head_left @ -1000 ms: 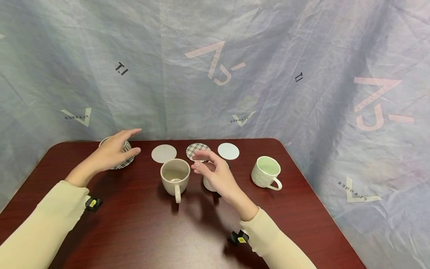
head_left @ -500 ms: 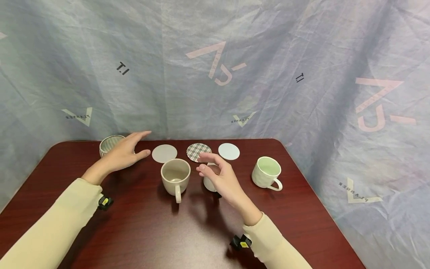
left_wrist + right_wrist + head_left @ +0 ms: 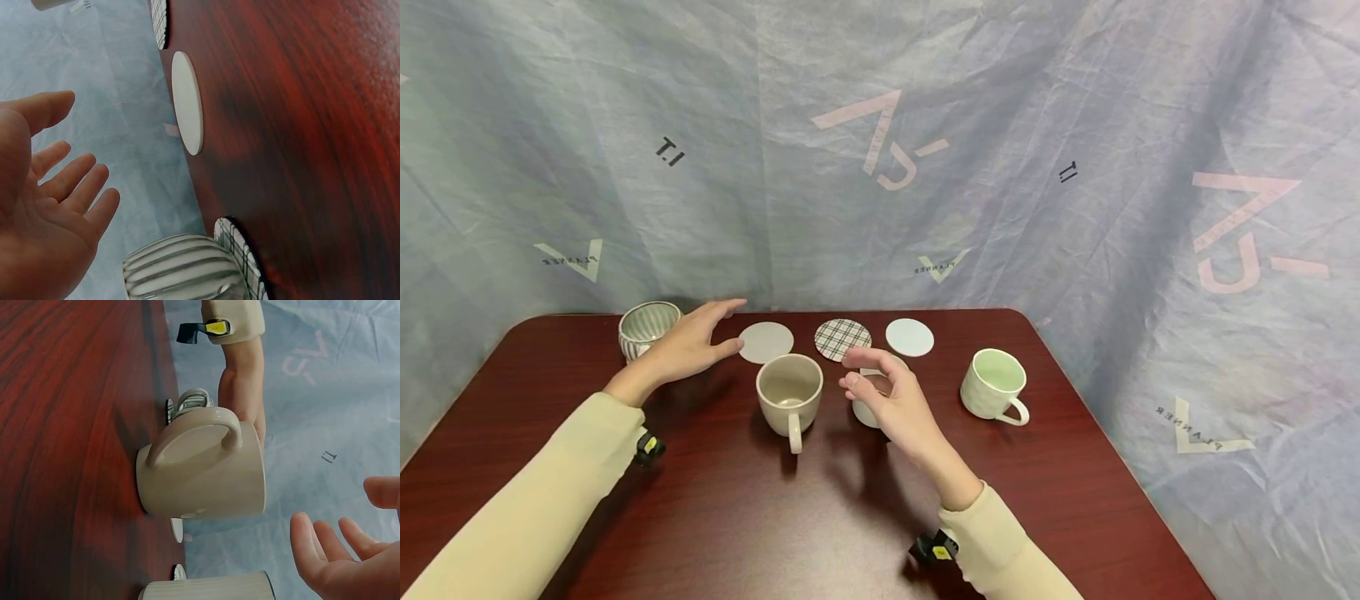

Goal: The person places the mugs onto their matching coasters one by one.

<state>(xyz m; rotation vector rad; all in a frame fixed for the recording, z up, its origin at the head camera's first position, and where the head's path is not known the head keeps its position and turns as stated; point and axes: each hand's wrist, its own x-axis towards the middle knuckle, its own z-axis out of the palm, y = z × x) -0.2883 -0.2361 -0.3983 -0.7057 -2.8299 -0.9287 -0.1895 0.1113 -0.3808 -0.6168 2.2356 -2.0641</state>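
My left hand (image 3: 692,342) hovers with its fingers spread, just right of a striped mug (image 3: 647,323). In the left wrist view that striped mug (image 3: 187,269) sits on a plaid coaster (image 3: 245,256); the hand holds nothing. Above a ribbed pale mug (image 3: 865,412), my right hand (image 3: 901,408) hangs with fingers loosely bent and thumb apart from them. It covers part of that mug, and its palm looks bare in the right wrist view. Between both hands stands a beige mug (image 3: 790,398), its handle towards me.
A pale green mug (image 3: 987,385) stands at the right, handle turned to the right front. Along the back edge lie a light grey coaster (image 3: 766,342), a plaid coaster (image 3: 842,337) and a white coaster (image 3: 910,337). A cloth backdrop (image 3: 737,167) hangs behind the table (image 3: 737,517).
My left hand has moved right, away from the striped mug, uncovering it. My right hand has shifted slightly right and down, off the plaid coaster. The mugs stay put.
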